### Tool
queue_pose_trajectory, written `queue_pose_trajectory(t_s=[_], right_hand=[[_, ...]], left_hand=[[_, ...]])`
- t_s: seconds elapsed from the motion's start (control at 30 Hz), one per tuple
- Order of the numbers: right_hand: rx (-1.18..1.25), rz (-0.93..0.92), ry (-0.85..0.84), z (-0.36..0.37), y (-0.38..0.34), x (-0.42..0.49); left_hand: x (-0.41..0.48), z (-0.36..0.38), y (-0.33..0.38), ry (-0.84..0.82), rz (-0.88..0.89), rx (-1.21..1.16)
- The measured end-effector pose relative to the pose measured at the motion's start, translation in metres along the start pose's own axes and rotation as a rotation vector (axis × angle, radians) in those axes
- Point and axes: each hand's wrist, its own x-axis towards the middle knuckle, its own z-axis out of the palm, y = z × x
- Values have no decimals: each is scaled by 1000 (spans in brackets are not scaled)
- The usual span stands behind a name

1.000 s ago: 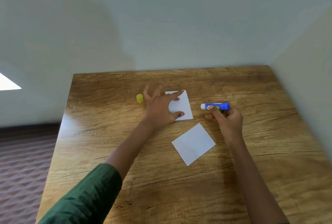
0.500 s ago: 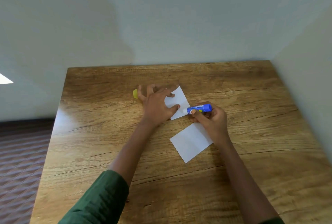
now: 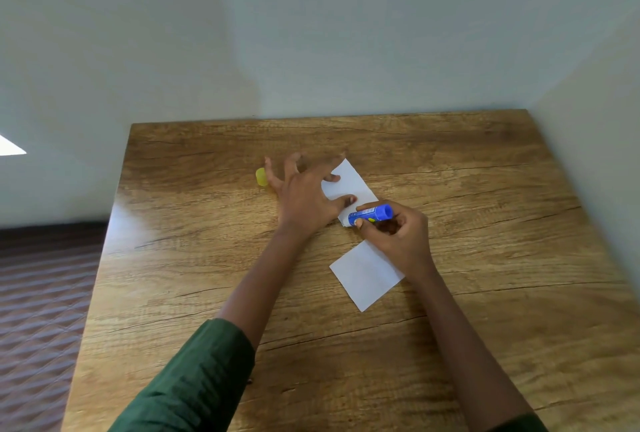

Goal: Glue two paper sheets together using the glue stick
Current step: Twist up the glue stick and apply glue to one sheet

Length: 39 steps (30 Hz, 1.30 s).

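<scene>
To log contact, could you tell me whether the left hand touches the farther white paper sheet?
Touching: the head view shows the left hand pressing its fingers onto the farther white paper sheet.

Two paper sheets [image 3: 349,185] [image 3: 363,275], one glue stick [image 3: 372,213], one yellow cap [image 3: 260,177], one table [image 3: 485,189].

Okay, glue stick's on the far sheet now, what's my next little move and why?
Probably stroke the glue stick across the far sheet, away from its near corner. The right hand has the tip at that corner, while the left hand pins the sheet flat. The near sheet lies apart, not yet joined.
</scene>
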Motion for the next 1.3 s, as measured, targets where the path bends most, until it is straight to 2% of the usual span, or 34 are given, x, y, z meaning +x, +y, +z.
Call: queue_pose_trajectory(t_s=[0.23,0.43,0.87,1.3], right_hand=[[-50,-46,19,1,2,-1],[-94,-106,119,1,2,-1],[-134,-37,276,1,2,-1],[-95,115,441,-1,2,1]], left_hand=[[0,0,0,0,1,5],[1,1,-2,-6,-2,0],[0,1,-1,-9,-2,-7],[0,0,0,-16,-2,1]])
